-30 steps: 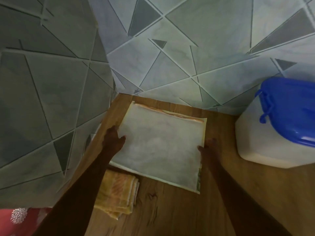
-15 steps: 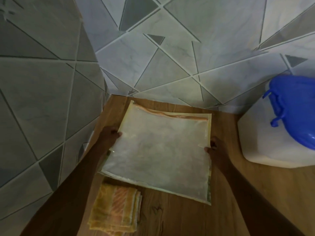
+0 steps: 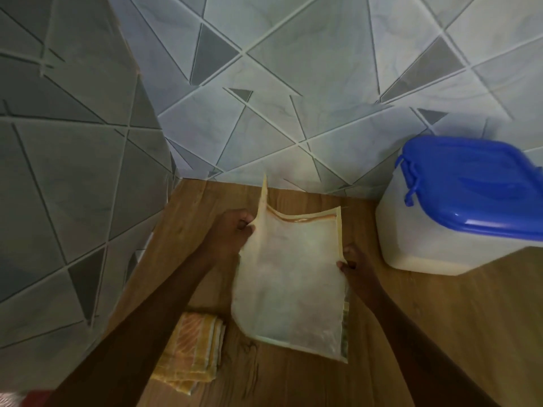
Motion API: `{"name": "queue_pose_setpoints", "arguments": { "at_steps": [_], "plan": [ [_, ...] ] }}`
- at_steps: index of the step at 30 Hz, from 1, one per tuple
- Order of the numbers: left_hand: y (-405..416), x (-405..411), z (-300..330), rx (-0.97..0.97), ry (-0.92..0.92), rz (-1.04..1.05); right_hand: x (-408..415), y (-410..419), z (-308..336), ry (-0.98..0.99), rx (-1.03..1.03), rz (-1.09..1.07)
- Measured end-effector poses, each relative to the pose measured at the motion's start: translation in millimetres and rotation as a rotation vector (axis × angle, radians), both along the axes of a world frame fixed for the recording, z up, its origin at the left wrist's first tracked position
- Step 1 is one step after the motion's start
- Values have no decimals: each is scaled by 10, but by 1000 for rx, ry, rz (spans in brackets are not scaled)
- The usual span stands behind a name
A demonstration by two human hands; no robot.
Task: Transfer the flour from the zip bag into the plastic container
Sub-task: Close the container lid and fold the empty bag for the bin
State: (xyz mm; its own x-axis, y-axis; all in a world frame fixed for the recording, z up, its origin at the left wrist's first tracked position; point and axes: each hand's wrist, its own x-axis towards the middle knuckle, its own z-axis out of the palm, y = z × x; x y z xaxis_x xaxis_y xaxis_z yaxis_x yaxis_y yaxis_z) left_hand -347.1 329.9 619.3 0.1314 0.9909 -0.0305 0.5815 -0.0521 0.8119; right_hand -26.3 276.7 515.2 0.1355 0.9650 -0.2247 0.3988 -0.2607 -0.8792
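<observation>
The zip bag (image 3: 289, 277) of flour is held by both side edges near the tabletop's (image 3: 411, 333) far-left corner, where the two tiled walls (image 3: 264, 98) meet. The left hand (image 3: 232, 233) pinches the left edge close to the sealed top, fingers curled round the plastic, and that corner stands up in a peak, so this hand seems to carry most of the pull. The right hand (image 3: 352, 267) grips the opposite edge lower down, fingers closed on the film, which probably keeps the sagging pouch from swinging. With the zip strip uppermost, the flour settles towards the bottom, away from the opening; whether the lower edge touches the wood cannot be told.

The plastic container (image 3: 452, 230) stands well apart from the bag, against the back wall towards the tabletop's right edge, its blue lid (image 3: 476, 186) on. Judged from this, the lid must come off before any pouring, and the bag's seal is yet unopened. A folded yellow cloth (image 3: 194, 356) lies by the left edge near the bag's lower corner, likely kept handy for spills.
</observation>
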Motion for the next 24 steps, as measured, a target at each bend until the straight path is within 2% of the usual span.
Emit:
{"name": "queue_pose_setpoints", "arguments": {
  "at_steps": [5,11,13,15,18,21,24],
  "plan": [
    [-363,806,-1,-22,98,-128,22,-219,123,103,-16,-35],
    [-738,1459,-346,22,436,-222,146,-430,126,237,-89,-56],
    [-850,1573,-471,16,475,-241,188,-481,98,237,-89,-53],
    [-908,1551,-603,43,465,-183,210,-545,93,259,-85,-52],
    [-850,1375,-777,65,424,10,273,-612,28,299,-127,-77],
    [-703,1097,-993,-95,475,196,295,-649,-15,354,-188,-99],
    [-669,940,-1113,-219,325,217,267,-685,24,391,-184,-98]
  ]
}}
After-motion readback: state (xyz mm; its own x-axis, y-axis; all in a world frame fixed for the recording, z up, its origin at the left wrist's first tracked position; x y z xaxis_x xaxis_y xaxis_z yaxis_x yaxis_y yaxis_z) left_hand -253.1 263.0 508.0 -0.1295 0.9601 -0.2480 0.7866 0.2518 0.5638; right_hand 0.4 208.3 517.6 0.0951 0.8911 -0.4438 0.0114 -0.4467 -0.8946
